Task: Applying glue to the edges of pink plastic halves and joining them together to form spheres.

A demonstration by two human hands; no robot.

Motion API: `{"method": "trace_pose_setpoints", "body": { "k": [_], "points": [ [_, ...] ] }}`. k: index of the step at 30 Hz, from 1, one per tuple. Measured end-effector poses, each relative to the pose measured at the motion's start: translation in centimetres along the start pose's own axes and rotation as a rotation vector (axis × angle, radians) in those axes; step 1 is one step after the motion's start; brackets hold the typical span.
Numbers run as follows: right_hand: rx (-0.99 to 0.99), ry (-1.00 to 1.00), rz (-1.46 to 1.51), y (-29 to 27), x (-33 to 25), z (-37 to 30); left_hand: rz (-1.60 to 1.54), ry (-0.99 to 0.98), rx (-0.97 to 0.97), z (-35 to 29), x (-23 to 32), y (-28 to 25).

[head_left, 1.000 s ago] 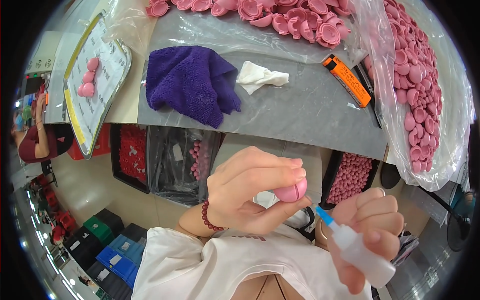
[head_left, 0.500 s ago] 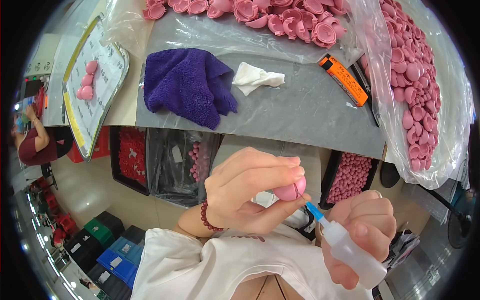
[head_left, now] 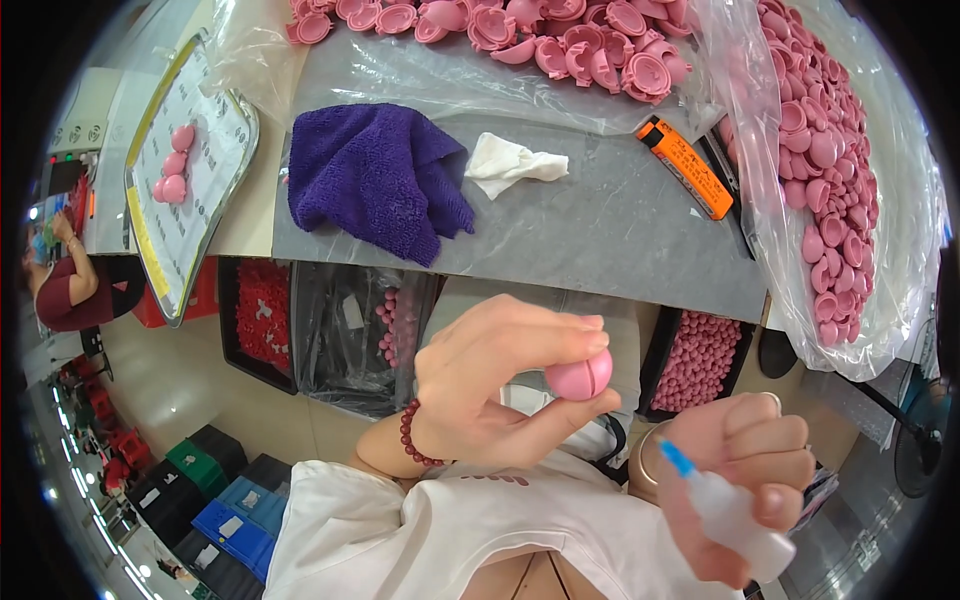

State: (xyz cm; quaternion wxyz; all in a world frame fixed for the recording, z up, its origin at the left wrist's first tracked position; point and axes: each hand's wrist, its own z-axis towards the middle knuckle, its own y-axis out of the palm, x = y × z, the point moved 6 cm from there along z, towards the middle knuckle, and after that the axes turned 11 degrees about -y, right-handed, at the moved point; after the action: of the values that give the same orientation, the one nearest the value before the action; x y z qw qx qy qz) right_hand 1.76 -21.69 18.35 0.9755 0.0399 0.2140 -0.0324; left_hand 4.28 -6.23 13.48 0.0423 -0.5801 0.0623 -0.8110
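Note:
Between the thumb and fingers of my left hand [head_left: 510, 375] is a small pink plastic ball [head_left: 580, 378], with a dark seam line running across it. My right hand [head_left: 745, 470] is curled around a translucent squeeze bottle [head_left: 735, 515] that has a blue needle-like tip [head_left: 677, 458]. The bottle is tilted, its tip pointing up and left, apart from the ball. Both hands are in front of my body, off the near edge of the grey table [head_left: 590, 240].
On the table lie a purple cloth [head_left: 380, 180], a white wipe [head_left: 510, 165], an orange box [head_left: 688, 168] and many pink half shells [head_left: 600, 50] on plastic. More shells fill a bag [head_left: 825, 150] at right. Below stand bins of pink balls [head_left: 697, 360] and red parts [head_left: 263, 315].
My right hand has drawn the bottle away from the ball, to the right and down. The left hand still holds the ball in nearly the same place.

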Motion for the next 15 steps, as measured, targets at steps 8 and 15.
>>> {"method": "trace_pose_setpoints", "body": {
  "k": [8,15],
  "points": [
    [0.225,0.136,0.133,-3.3,2.3,0.5,-0.342,-0.36,-0.297,0.3,-2.5,1.3],
    [0.55,0.313,0.038,-5.4,4.4,-1.3,-0.887,-0.654,-0.24,-0.4,-3.8,1.8]
  ]
}}
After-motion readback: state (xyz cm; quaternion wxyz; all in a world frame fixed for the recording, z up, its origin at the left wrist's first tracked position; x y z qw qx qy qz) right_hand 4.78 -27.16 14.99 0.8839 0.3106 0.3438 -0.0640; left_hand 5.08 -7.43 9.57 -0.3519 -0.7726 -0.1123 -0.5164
